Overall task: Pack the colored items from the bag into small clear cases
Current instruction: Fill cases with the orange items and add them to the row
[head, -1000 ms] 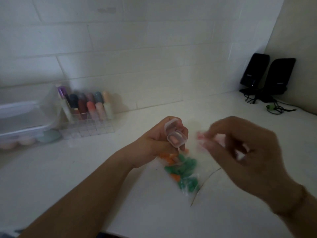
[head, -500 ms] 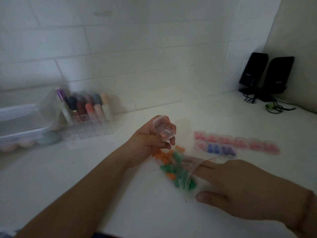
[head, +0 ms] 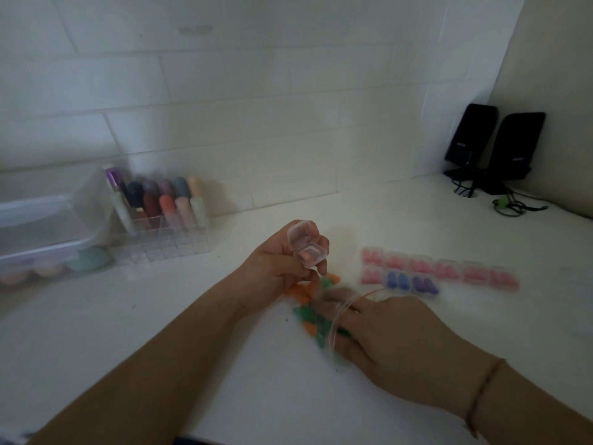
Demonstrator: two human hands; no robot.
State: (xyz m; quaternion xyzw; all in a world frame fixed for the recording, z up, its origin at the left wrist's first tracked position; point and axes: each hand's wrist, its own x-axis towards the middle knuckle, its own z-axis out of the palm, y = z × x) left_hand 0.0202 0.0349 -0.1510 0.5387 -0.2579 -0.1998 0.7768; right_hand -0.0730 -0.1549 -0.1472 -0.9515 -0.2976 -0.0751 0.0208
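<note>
1 open case (head: 307, 252) in left hand (head: 279, 271).

Bare counter (head: 224, 364) near front; filled cases (head: 439, 273) block right, organizer (head: 160, 226) and speakers (head: 494, 146) line wall.

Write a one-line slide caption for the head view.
Left hand holds an open small clear case while right hand reaches its fingers into the clear plastic bag of orange and green pieces.
</note>
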